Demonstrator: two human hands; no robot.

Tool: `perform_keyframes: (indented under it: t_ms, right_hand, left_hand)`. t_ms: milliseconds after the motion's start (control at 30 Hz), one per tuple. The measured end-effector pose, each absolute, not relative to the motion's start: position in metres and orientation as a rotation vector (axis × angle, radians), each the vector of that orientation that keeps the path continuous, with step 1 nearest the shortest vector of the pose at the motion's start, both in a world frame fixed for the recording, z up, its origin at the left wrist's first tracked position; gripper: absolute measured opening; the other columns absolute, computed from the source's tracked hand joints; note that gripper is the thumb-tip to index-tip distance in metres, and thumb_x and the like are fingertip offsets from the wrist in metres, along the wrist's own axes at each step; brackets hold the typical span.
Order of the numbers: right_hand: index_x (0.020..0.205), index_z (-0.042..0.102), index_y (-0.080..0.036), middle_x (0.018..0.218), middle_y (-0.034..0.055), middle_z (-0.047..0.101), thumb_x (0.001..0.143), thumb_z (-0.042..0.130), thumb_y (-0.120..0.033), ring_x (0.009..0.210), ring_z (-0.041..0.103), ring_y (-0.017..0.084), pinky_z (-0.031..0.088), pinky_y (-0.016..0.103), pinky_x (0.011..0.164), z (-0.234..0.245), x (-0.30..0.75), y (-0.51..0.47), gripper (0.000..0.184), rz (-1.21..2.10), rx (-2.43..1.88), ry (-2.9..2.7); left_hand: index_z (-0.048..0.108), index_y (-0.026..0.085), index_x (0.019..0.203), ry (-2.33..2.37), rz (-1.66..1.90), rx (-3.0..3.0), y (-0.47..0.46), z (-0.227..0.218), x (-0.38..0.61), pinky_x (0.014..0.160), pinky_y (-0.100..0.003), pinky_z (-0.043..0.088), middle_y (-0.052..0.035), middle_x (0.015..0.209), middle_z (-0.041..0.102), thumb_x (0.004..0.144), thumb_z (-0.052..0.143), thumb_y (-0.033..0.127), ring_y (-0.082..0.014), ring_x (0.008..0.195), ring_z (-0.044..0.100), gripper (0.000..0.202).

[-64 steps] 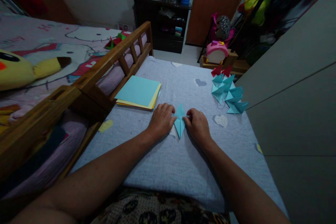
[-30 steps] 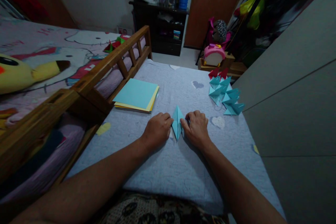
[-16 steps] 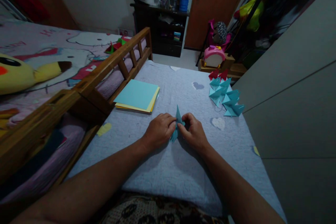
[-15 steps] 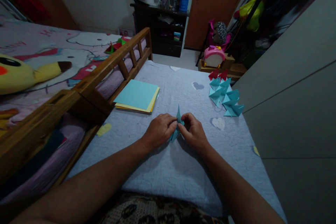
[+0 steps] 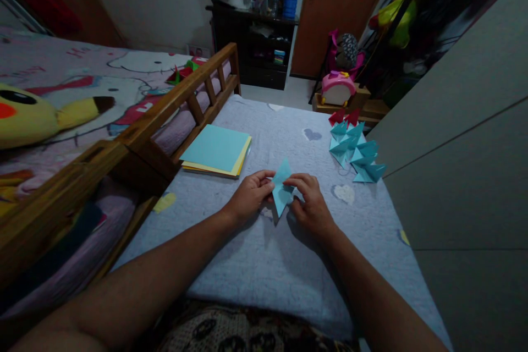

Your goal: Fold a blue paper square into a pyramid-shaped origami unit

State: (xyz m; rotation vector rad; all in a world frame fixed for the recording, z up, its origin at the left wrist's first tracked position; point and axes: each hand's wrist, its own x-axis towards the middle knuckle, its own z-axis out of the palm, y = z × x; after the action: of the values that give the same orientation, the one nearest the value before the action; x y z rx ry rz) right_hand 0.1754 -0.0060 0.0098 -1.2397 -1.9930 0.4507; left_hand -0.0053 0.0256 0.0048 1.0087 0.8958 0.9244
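Note:
A folded piece of light-blue origami paper [image 5: 282, 191], roughly diamond-shaped with pointed ends at top and bottom, is held just above the bed sheet. My left hand [image 5: 252, 193] pinches its left edge between thumb and fingers. On the other side, my right hand [image 5: 310, 203] grips the right edge, its index finger lying on the front face and its thumb partly hidden. To the far right sits a group of folded light-blue origami pieces [image 5: 348, 146], with red folded pieces [image 5: 344, 117] behind them. A stack of square coloured paper [image 5: 216, 148], blue on top, lies left of my hands.
The pale sheet [image 5: 247, 275] with heart prints covers the surface under my hands. A wooden bed rail [image 5: 173, 96] runs along the left, with a yellow plush toy [image 5: 37, 115] beyond it. A grey-white panel [image 5: 466, 137] borders the right side.
The folded paper has turned so its broad diamond face shows, where before it was seen narrow and edge-on. Both hands have shifted their grip on it and moved slightly apart.

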Motion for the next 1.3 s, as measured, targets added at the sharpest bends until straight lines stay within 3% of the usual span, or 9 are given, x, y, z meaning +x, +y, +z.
perform_keyframes:
  t_ms: [167,300,433,567,733,900,1033,1167,1300]
  right_hand:
    - [0.113,0.068,-0.021,0.118,0.0113,0.066,0.081,0.050,-0.005,0.112,0.054,0.028,0.043,0.048,0.099,0.004,0.183,-0.002,0.040,0.461,-1.266,-2.111]
    - [0.108,0.071,-0.023,0.113,0.0095,0.070,0.087,0.055,-0.010,0.107,0.057,0.026,0.045,0.047,0.096,0.003,0.186,0.000,0.029,0.524,-1.285,-2.149]
    - [0.103,0.072,-0.022,0.108,0.0085,0.073,0.090,0.057,-0.013,0.102,0.060,0.024,0.046,0.043,0.094,0.002,0.185,0.001,0.022,0.557,-1.282,-2.137]
    - [0.098,0.071,-0.022,0.103,0.0070,0.074,0.091,0.055,-0.012,0.098,0.061,0.022,0.046,0.040,0.092,0.001,0.182,0.003,0.020,0.565,-1.298,-2.118]
    - [0.095,0.069,-0.022,0.095,0.0061,0.073,0.092,0.053,-0.015,0.092,0.060,0.022,0.046,0.038,0.087,0.000,0.178,0.005,0.017,0.537,-1.380,-2.101]
    - [0.095,0.065,-0.022,0.089,0.0060,0.067,0.092,0.051,-0.019,0.090,0.058,0.023,0.045,0.035,0.083,-0.004,0.173,0.007,0.015,0.561,-1.469,-1.992]
    - [0.103,0.058,-0.021,0.094,0.0060,0.065,0.087,0.053,-0.018,0.088,0.059,0.022,0.045,0.035,0.082,-0.007,0.168,0.008,0.017,0.586,-1.512,-1.857]
    - [0.090,0.058,-0.022,0.085,0.0037,0.062,0.086,0.051,-0.016,0.083,0.054,0.021,0.042,0.034,0.077,-0.009,0.167,0.009,0.010,0.491,-1.542,-1.931]
    - [0.086,0.063,-0.021,0.083,0.0045,0.062,0.093,0.049,-0.018,0.084,0.052,0.022,0.040,0.034,0.079,-0.011,0.167,0.010,0.017,0.388,-1.522,-2.093]
  left_hand:
    - [0.052,0.018,0.128,0.951,0.899,1.158,0.024,0.001,-0.005,0.056,-0.021,0.044,0.0055,0.070,0.059,0.081,0.066,0.029,-0.0098,0.054,0.053,0.050]
    - [0.059,0.017,0.125,1.057,0.813,1.460,0.025,-0.001,-0.010,0.056,-0.024,0.044,0.0034,0.070,0.060,0.089,0.056,0.027,-0.0120,0.055,0.055,0.037]
    - [0.069,0.018,0.114,1.128,0.734,1.813,0.029,0.002,-0.018,0.074,-0.030,0.050,-0.0046,0.090,0.072,0.092,0.047,0.022,-0.0184,0.079,0.066,0.031]
    - [0.071,0.017,0.109,1.142,0.627,2.079,0.033,0.008,-0.027,0.088,-0.036,0.050,-0.0080,0.102,0.072,0.087,0.049,0.016,-0.0224,0.094,0.066,0.031]
    - [0.069,0.019,0.109,1.189,0.616,2.237,0.035,0.009,-0.032,0.084,-0.035,0.053,-0.0077,0.105,0.061,0.079,0.066,0.021,-0.0223,0.095,0.062,0.030]
    - [0.069,0.018,0.088,1.244,0.646,2.223,0.039,0.003,-0.027,0.084,-0.034,0.050,-0.0044,0.093,0.060,0.087,0.062,0.019,-0.0203,0.092,0.060,0.007]
    - [0.067,0.017,0.081,1.312,0.602,2.277,0.040,0.003,-0.022,0.083,-0.034,0.049,-0.0040,0.086,0.059,0.094,0.057,0.020,-0.0201,0.087,0.060,0.017]
    - [0.066,0.016,0.080,1.403,0.536,2.346,0.039,0.003,-0.020,0.083,-0.034,0.048,-0.0046,0.085,0.058,0.096,0.056,0.021,-0.0207,0.086,0.059,0.020]
    - [0.064,0.017,0.083,1.531,0.511,2.397,0.037,0.000,-0.018,0.080,-0.033,0.047,-0.0047,0.086,0.059,0.095,0.060,0.024,-0.0216,0.087,0.059,0.014]
